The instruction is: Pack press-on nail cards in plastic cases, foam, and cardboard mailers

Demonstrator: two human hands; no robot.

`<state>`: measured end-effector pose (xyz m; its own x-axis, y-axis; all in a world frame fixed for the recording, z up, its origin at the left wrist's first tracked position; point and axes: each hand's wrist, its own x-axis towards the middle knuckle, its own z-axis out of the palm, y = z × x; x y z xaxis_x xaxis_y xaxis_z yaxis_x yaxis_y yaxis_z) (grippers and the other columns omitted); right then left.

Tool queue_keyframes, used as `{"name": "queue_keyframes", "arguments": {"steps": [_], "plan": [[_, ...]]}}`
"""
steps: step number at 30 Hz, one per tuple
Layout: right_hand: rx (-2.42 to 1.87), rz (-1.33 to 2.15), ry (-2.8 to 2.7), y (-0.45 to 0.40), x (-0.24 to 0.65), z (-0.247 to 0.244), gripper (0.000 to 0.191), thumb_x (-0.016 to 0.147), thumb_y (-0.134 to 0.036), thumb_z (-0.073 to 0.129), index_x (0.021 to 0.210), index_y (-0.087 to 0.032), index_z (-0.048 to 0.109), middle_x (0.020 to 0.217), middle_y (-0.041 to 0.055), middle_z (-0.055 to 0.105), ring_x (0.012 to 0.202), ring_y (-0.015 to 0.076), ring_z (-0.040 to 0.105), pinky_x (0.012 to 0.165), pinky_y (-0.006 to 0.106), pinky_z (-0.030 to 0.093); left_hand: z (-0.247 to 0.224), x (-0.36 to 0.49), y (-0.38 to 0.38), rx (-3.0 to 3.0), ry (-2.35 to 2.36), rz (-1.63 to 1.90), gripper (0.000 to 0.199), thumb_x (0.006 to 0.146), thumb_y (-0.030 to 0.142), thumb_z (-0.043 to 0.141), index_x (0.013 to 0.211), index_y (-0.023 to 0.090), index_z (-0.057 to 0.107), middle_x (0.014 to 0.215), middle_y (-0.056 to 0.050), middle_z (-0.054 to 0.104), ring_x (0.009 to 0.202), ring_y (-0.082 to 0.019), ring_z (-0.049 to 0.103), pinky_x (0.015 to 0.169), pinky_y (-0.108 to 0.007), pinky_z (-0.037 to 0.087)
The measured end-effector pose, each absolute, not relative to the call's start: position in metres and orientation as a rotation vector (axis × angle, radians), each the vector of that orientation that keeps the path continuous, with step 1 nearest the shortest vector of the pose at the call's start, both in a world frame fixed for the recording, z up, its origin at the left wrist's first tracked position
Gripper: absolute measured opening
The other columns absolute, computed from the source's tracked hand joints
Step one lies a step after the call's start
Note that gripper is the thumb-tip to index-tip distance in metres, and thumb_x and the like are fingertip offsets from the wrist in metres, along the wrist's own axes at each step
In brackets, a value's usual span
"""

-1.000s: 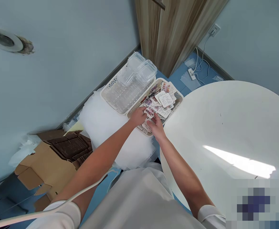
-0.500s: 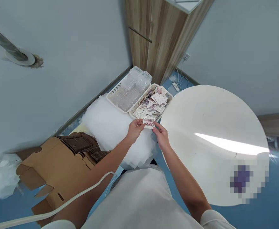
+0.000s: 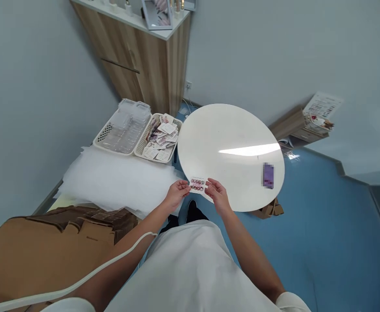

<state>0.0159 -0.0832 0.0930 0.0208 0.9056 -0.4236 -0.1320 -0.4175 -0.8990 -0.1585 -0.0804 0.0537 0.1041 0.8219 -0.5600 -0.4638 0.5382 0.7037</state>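
Observation:
A small white card (image 3: 197, 185) with two rows of pink and dark decorated pieces is held between my hands, over the near left edge of the round white table (image 3: 222, 130). My left hand (image 3: 177, 193) pinches its left edge, and my right hand (image 3: 217, 194) grips the right edge with fingers and thumb. Left of the table, a cream basket (image 3: 139, 152) holds many similar cards (image 3: 164, 138) in a loose heap. Beside it stands another basket (image 3: 99, 145) with clear plastic boxes (image 3: 128, 125).
White foam sheets (image 3: 118, 177) lie in front of the baskets, with brown cardboard (image 3: 47, 251) nearer me on the left. A purple item (image 3: 268, 176), partly pixelated, rests on the table. A wooden cabinet (image 3: 138, 56) stands behind. A white cable (image 3: 105, 263) crosses my left arm.
The view has turned to the right, so baskets and cabinet appear further left. My hands, still holding the card, are now over the table's edge instead of beside the card basket.

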Motion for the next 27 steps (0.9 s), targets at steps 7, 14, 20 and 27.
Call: {"name": "queue_keyframes", "arguments": {"steps": [7,14,20,27], "plan": [[-1.462,1.354,-0.813,-0.092,0.081,0.099,0.045,0.062,-0.04,0.066,0.101,-0.021,0.059,0.091,0.0057,0.064,0.077,0.0151,0.06,0.08,0.037,0.046,0.066,-0.094,-0.072,0.578,1.049,0.834,0.042,0.049,0.032,0.077,0.075,0.016,0.048,0.065,0.004,0.056,0.061,-0.008,0.055,0.066,-0.027,0.046],[-1.547,1.394,-0.932,-0.08,0.163,0.086,0.04,0.064,-0.042,0.063,0.097,-0.02,0.063,0.074,0.0013,0.063,0.062,0.0113,0.056,0.065,0.029,0.044,0.072,-0.038,-0.046,0.838,1.02,0.693,0.038,0.052,0.031,0.076,0.076,0.016,0.05,0.066,0.002,0.058,0.059,-0.008,0.054,0.06,-0.023,0.043],[-1.497,1.491,-1.152,-0.046,0.2,0.086,0.032,0.066,-0.038,0.061,0.092,-0.02,0.066,0.078,0.002,0.065,0.061,0.0102,0.052,0.061,0.027,0.042,0.077,-0.011,-0.017,0.986,1.026,0.574,0.035,0.05,0.026,0.077,0.072,0.016,0.051,0.063,0.001,0.06,0.058,-0.009,0.056,0.058,-0.024,0.042],[-1.459,1.531,-1.43,-0.019,0.212,0.082,0.018,0.064,-0.034,0.062,0.074,-0.02,0.068,0.067,0.0,0.063,0.058,0.0112,0.051,0.057,0.026,0.04,0.074,0.008,0.01,1.117,1.05,0.462,0.036,0.052,0.027,0.076,0.079,0.016,0.054,0.067,-0.002,0.063,0.064,-0.014,0.06,0.065,-0.03,0.045]]}}
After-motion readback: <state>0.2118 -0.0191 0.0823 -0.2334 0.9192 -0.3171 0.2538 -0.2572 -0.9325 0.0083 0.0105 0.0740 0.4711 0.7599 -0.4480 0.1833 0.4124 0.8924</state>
